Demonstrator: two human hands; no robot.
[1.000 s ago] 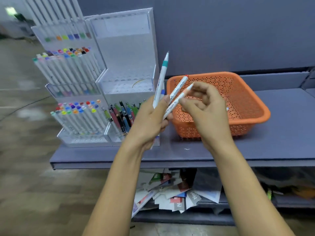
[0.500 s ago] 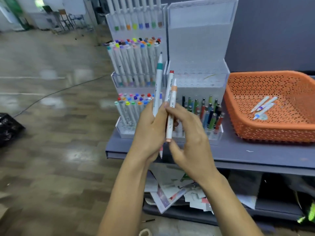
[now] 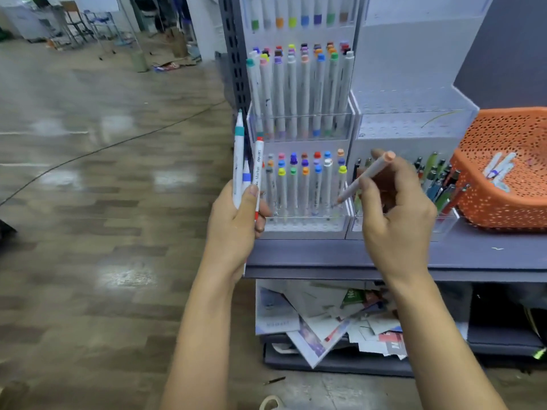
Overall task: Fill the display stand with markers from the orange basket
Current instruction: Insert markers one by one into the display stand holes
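The white display stand [image 3: 305,226] rises in tiers on the grey shelf, its rows holding several white markers with coloured caps. My left hand [image 3: 236,223] grips a bundle of three markers [image 3: 247,167] upright just left of the stand's lowest tier. My right hand [image 3: 393,208] pinches a single orange-capped marker [image 3: 365,176], tilted with its lower tip over the right end of the lowest tier. At the right edge stands the orange basket [image 3: 503,202] with a few white markers [image 3: 500,170] inside.
A second white stand [image 3: 411,119] sits between the marker stand and the basket, with dark pens [image 3: 438,179] in its front tray. The grey shelf [image 3: 325,258] ends at the left beside my left hand. Loose papers [image 3: 322,318] lie piled on the lower shelf. Wooden floor spreads left.
My right hand has pulled the orange-capped marker out of the bundle and carried it right, tilting it toward the lowest tier. The view has swung closer to the stand.
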